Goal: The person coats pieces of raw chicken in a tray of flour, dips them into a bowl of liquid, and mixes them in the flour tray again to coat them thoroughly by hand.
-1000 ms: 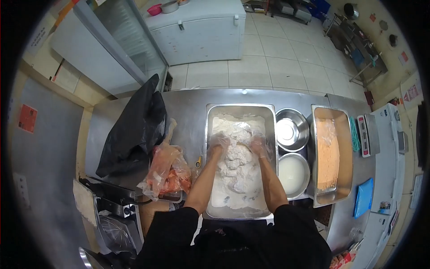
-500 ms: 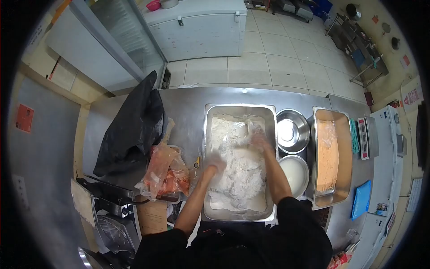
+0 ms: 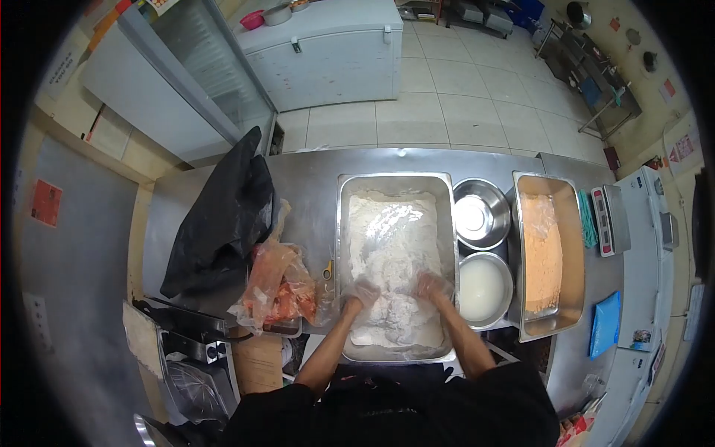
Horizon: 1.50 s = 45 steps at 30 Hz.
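Note:
A deep steel tray (image 3: pixel 342 223) holds white flour (image 3: pixel 395 216), with flour-coated lumps (image 3: pixel 398 316) heaped in its near half. Both hands wear clear plastic gloves. My left hand (image 3: pixel 363 290) is at the left side of the heap, and my right hand (image 3: pixel 432 287) is at its right side. Their fingers run into the flour and are too blurred and covered to tell whether they hold a lump. Right of the tray stand an empty steel bowl (image 3: pixel 481 214) and a bowl of white liquid (image 3: pixel 482 290).
A steel pan (image 3: pixel 573 298) of orange powder stands farther right, beside a scale (image 3: pixel 611 220) and a blue packet (image 3: pixel 605 325). To the left are a black plastic bag (image 3: pixel 220 223), a bag of reddish meat (image 3: pixel 283 290) and yellow-handled scissors (image 3: pixel 327 270).
Both hands have come towards the near part of the tray and closer together. The lumps, spread along the tray's middle earlier, now sit heaped near its front, leaving the flour behind flatter.

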### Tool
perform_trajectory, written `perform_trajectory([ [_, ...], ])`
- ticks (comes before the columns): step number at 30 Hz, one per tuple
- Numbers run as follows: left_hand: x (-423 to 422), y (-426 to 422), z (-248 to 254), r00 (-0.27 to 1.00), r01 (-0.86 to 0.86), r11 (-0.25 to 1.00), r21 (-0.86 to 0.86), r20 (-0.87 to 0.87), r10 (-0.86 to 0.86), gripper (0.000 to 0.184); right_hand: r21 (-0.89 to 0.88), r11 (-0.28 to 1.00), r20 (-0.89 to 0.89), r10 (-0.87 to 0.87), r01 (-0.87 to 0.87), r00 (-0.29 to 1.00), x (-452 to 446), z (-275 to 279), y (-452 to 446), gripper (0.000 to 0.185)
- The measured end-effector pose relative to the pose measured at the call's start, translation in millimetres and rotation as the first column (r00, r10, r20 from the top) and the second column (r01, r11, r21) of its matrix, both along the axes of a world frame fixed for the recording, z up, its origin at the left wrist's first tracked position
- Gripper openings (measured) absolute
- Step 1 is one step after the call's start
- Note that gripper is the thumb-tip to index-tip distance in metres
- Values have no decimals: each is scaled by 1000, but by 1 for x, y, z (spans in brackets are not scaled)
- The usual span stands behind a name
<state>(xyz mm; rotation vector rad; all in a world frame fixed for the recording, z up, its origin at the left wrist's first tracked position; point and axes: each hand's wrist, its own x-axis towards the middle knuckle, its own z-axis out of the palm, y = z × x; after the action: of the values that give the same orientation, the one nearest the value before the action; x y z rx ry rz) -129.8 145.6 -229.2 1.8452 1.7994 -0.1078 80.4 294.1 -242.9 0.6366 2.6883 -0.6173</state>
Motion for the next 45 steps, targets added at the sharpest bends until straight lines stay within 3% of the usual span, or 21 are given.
perform_trajectory([
  [3, 17, -26, -32, 969, -241, 970, -25, 53, 242, 22, -106, 985, -19, -140, 138, 990, 11, -16, -37, 24],
  [5, 23, -37, -54, 850, -465, 875, -137, 206, 484, 23, -472, 819, -153, -440, 326, 885, 1, -10, -49, 25],
  [7, 29, -40, -45, 546, -620, 692, -369, 431, 719, 23, -760, 552, -208, -707, 343, 675, -7, -5, -53, 25],
  [9, 28, -35, -25, 87, -596, 517, -615, 591, 802, 24, -851, 450, -283, -828, 271, 485, -14, 1, -48, 26],
  [11, 20, -22, 9, -300, -443, 455, -772, 606, 737, 24, -785, 559, -410, -792, 266, 453, -13, 10, -32, 26],
  [13, 9, -14, 30, -360, -405, 504, -762, 640, 679, 25, -637, 721, -531, -668, 275, 522, -2, 20, -11, 27],
  [15, 0, -12, 29, -266, -454, 558, -695, 703, 659, 26, -308, 915, -620, -402, 262, 674, 15, 33, 6, 27],
  [17, -3, -20, 8, 48, -560, 624, -546, 730, 682, 26, 34, 971, -544, -181, 237, 819, 28, 24, -1, 28],
  [19, 5, -38, -20, 612, -560, 770, -305, 475, 633, 27, 220, 947, -287, -166, 234, 943, 41, -33, -39, 31],
  [20, 14, -51, -31, 794, -494, 841, -220, 281, 539, 28, 314, 928, -150, -161, 201, 976, 50, -56, -62, 33],
  [22, 44, -83, -46, 923, -371, 923, -100, 75, 379, 28, 240, 942, -2, -241, 234, 971, 56, -60, -103, 35],
  [25, 68, -95, -62, 902, -408, 911, -57, 129, 412, 30, -171, 878, -30, -458, 447, 888, 44, -23, -124, 35],
  [27, 67, -87, -69, 760, -544, 823, -163, 319, 566, 30, -578, 580, 29, -688, 574, 725, 17, 45, -113, 53],
  [30, 75, -72, -46, 192, -668, 571, -477, 631, 752, 32, -952, 112, -7, -939, 283, 345, 7, -21, -102, 51],
  [32, 73, -57, -13, -230, -563, 477, -675, 682, 694, 33, -928, 280, -239, -953, 244, 187, 2, 22, -96, 45],
  [34, 60, -49, 11, -346, -461, 504, -730, 671, 656, 34, -907, 324, -278, -941, 269, 195, 8, 36, -96, 38],
  [36, 43, -49, 9, -151, -479, 589, -651, 722, 675, 34, -901, 289, -170, -921, 324, 350, 34, 31, -73, 31],
  [37, 34, -54, -1, 98, -509, 656, -558, 719, 688, 35, -896, 275, -112, -900, 350, 421, 48, 27, -62, 27],
  [40, 38, -83, -34, 795, -394, 863, -317, 353, 493, 36, -460, 761, -139, -572, 459, 809, 77, 11, -70, 23],
  [42, 65, -102, -52, 909, -333, 915, -230, 182, 376, 37, -36, 945, -49, -326, 325, 944, 80, -16, -109, 21],
  [45, 97, -109, -47, 714, -523, 814, -251, 392, 580, 39, 44, 966, 0, -255, 255, 967, 70, -47, -134, 18],
])
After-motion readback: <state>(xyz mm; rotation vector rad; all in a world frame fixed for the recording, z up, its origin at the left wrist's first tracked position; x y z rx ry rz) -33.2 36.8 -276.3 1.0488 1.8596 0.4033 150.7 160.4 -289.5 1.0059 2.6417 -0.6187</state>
